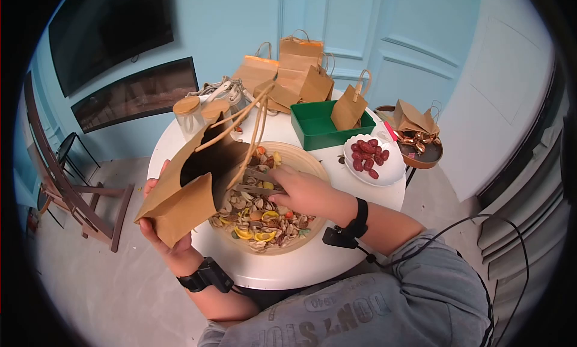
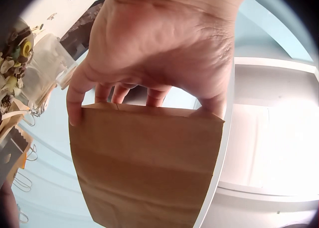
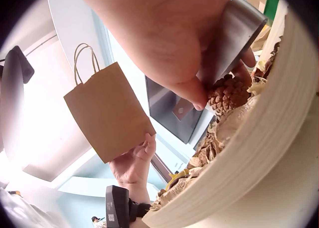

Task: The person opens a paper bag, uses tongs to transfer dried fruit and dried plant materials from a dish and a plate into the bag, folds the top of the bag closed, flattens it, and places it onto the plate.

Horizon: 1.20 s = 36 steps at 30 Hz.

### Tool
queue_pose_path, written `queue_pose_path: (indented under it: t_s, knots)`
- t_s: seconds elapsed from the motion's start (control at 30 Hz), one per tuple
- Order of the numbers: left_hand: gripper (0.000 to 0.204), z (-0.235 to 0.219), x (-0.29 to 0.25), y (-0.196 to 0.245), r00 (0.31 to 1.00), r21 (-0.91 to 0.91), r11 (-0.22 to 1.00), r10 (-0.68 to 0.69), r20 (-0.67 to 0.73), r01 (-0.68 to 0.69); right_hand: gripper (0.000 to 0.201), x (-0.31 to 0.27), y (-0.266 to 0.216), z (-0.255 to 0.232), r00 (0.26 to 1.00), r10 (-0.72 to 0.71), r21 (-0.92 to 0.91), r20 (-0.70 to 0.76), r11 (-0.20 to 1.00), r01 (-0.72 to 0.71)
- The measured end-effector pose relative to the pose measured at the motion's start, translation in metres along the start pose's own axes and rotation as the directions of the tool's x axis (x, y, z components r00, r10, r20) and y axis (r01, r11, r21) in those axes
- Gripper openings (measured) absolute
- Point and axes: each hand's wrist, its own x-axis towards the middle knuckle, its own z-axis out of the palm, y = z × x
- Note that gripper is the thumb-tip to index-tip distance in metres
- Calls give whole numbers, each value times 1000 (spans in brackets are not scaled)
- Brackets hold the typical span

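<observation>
My left hand (image 1: 173, 246) grips a brown paper bag (image 1: 180, 196) by its bottom end, fingers and thumb on opposite edges. The bag tilts, its dark mouth and twisted handles leaning over a round wooden bowl (image 1: 309, 160). Dried potpourri (image 1: 270, 224) with yellow fruit slices, petals and shells lies in that bowl. Metal tongs (image 3: 237, 36) are in my right hand (image 1: 303, 193), low over the potpourri. Close below the tongs and fingers, the right wrist view has a pinecone (image 3: 228, 94); whether they pinch it, I cannot tell.
Behind the bowl stand lidded jars (image 1: 189, 115), several paper bags (image 1: 300, 67) and a green bin (image 1: 312, 127) with a small bag inside. A white plate (image 1: 390, 172) of red dates is at the right. Beyond it, a side stand (image 1: 430, 157) holds another bag.
</observation>
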Motion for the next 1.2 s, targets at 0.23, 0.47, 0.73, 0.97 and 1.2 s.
queue_pose_path:
  t_s: [0.23,0.47,0.73,0.97,1.2]
  knots:
    - [80,3,-3,5,999,18,1000,-3,-43,4,46,2,0,-14,989,-28,94,-144,995,42]
    - [77,10,0,4,998,-18,999,-32,-56,31,46,-46,-9,-75,995,57,-77,-84,995,-63]
    - [77,23,0,9,996,-41,998,-53,-66,50,42,-119,41,-113,904,273,-256,-330,895,-364]
    - [80,30,0,2,998,-23,997,-68,12,69,34,-149,72,-123,683,692,-421,-236,560,-713]
    - [80,52,-1,0,991,17,991,-131,16,130,28,-143,90,-111,682,696,-440,-225,552,-708]
